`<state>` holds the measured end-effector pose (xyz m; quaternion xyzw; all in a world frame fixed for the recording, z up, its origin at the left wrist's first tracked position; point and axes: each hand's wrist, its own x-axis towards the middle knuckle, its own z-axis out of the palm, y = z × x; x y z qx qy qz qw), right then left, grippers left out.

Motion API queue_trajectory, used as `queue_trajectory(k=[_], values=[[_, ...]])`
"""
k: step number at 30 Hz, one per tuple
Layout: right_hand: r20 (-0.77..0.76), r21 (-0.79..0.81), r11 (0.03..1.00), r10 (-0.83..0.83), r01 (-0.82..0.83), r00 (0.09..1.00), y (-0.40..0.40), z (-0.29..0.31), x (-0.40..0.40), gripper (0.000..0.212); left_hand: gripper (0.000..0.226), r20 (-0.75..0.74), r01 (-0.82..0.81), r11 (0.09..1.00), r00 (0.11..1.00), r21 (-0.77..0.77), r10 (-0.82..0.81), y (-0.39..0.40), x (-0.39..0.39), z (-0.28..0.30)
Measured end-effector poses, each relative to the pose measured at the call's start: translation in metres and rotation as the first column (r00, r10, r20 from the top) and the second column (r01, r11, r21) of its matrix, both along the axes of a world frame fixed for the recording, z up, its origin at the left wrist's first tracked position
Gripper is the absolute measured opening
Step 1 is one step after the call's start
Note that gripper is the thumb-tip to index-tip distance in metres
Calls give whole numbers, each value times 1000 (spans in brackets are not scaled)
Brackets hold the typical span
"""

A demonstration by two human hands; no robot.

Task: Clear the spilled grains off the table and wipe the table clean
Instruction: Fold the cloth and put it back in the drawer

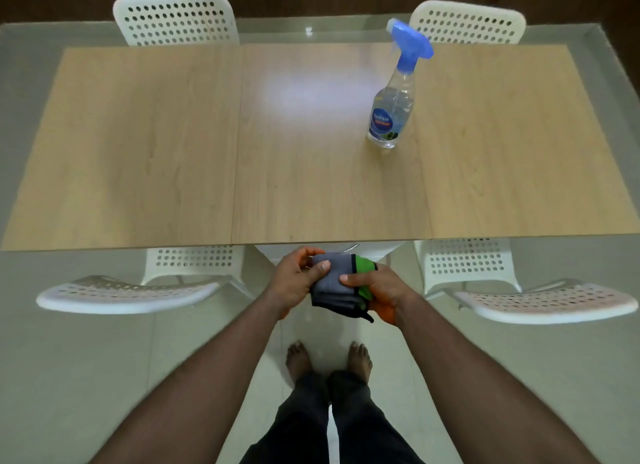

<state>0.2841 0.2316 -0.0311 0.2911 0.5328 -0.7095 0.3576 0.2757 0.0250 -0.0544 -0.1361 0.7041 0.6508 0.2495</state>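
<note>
Wood worktop (311,186) shows no grains; spray bottle (393,114) upright. Left hand (298,278) & right hand (375,289) both pinch folded cloth (334,283). Risk: wide wipe could topple bottle.

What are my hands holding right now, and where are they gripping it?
Both hold a folded cloth: the left hand grips its left edge, the right hand its right, green side.
</note>
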Motion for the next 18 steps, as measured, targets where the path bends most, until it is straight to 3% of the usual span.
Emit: queue_trajectory(k=[2, 5, 9, 12, 18], values=[[-29, 113, 993, -21, 24, 999, 5, -12, -1, 49, 27, -52, 103, 972, 992, -213, -116, -1, -3, -20], [-83, 267, 960, -61, 81, 995, 11, -26, -6, 39, 40, -129, 229, 742, 911, -630, -391, -2, -15, -46], [-122, 342, 936, -40, 80, 992, 18, -39, -13, 38, 62, -10, 423, 454, 723, -784, -690, 8, -29, -65], [-150, 378, 924, -6, 63, 989, 21, -46, -15, 36, 68, 50, 369, 211, 584, -905, -810, 18, -33, -76], [-200, 398, 914, 5, 77, 980, 30, -41, -8, 32, 64, 148, 374, 131, 629, -918, -763, 39, -20, -70]])
